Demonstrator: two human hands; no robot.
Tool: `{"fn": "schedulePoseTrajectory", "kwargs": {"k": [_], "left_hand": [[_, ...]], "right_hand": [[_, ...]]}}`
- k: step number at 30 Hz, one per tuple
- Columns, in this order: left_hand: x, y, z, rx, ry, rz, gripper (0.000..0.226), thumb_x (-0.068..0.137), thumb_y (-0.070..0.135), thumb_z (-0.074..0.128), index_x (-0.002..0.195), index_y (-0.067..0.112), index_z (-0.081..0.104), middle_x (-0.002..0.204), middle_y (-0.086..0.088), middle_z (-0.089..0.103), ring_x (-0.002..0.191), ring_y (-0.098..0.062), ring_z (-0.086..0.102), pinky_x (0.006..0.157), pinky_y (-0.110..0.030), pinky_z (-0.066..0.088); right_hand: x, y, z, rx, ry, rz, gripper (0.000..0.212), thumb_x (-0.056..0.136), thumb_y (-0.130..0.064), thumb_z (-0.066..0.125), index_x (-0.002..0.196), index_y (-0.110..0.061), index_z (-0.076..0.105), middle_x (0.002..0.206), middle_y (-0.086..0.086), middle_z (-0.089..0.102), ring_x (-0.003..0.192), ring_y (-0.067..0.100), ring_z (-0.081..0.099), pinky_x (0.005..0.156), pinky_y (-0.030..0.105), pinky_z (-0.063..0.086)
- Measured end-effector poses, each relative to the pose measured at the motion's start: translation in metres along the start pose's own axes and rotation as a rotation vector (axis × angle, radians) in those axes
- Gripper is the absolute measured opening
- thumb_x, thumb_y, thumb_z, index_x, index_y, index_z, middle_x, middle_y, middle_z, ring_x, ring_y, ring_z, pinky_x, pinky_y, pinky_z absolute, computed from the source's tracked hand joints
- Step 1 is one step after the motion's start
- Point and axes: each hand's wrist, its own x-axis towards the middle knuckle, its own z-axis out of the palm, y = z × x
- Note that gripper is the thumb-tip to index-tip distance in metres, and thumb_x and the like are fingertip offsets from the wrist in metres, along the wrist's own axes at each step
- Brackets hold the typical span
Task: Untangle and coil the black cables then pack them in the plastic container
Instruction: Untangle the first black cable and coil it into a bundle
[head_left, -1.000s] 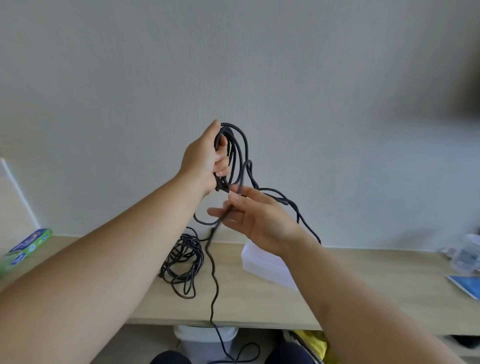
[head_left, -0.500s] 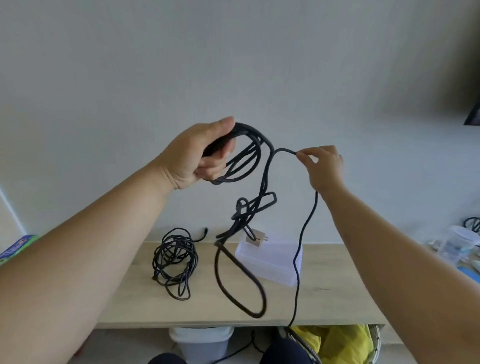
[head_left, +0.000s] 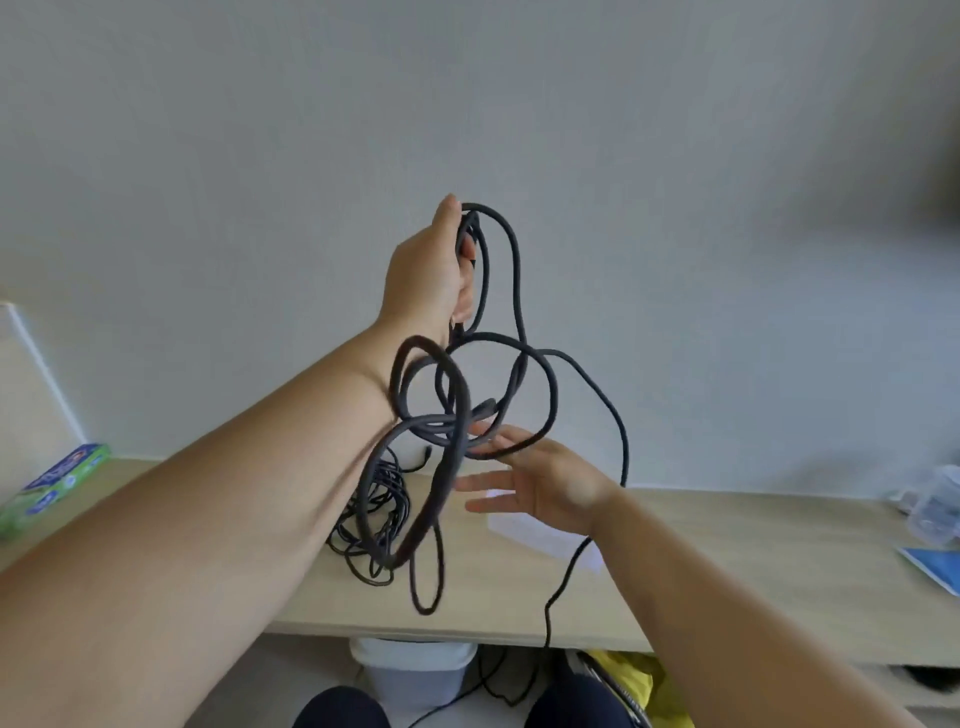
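Note:
My left hand (head_left: 434, 270) is raised in front of the wall and grips the top of a thick black cable (head_left: 514, 291). The cable's loose loops hang down in a tangle, and one strand trails off the table edge. Below the loops my right hand (head_left: 540, 480) is spread open, fingers straight and pointing left, fingertips touching a low loop. A second black cable bundle (head_left: 382, 501) lies on the wooden table behind my left forearm. The clear plastic container (head_left: 545, 535) lies on the table, mostly hidden by my right hand and arm.
The wooden table (head_left: 727, 561) runs along the wall. A green and blue box (head_left: 57, 483) lies at its left end. At its right end are a clear jar (head_left: 935, 504) and a blue item (head_left: 935, 569). A white bin (head_left: 415, 670) and a yellow bag (head_left: 634, 686) sit underneath.
My right hand let go of the strand it pinched at upper right and dropped below the loops, now open. The left hand rose, and the loops spread out and swing.

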Motion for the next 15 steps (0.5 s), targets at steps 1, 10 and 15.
{"fn": "schedulePoseTrajectory", "kwargs": {"k": [1,10,15], "left_hand": [[0.002,-0.005,-0.002,0.036,0.050,-0.018,0.047,0.099,0.043,0.039,0.060,0.016,0.042,0.035,0.007,0.031,0.030,-0.011,0.026,0.039,-0.021,0.022],[0.008,-0.050,-0.020,0.071,0.392,-0.007,0.047,0.099,0.038,0.038,0.057,0.017,0.039,0.053,-0.002,0.038,0.049,-0.017,0.035,0.054,-0.032,0.032],[0.008,-0.063,-0.018,0.278,0.424,0.021,0.049,0.101,0.036,0.031,0.058,0.015,0.039,0.061,-0.007,0.045,0.060,-0.024,0.045,0.058,-0.033,0.035]], "right_hand": [[0.000,0.001,0.003,0.039,0.025,0.011,0.032,0.093,-0.026,0.052,0.124,-0.017,0.056,0.109,0.001,0.068,0.083,0.024,0.069,0.083,0.042,0.054],[-0.005,0.005,0.006,0.524,0.189,-0.052,0.026,0.094,-0.033,0.045,0.104,-0.012,0.057,0.097,0.011,0.070,0.087,0.027,0.068,0.072,0.035,0.056],[-0.009,0.015,0.014,-0.028,0.233,-0.085,0.071,0.059,-0.028,0.082,0.121,-0.024,0.047,0.090,0.010,0.056,0.094,0.024,0.060,0.088,0.048,0.051]]}}
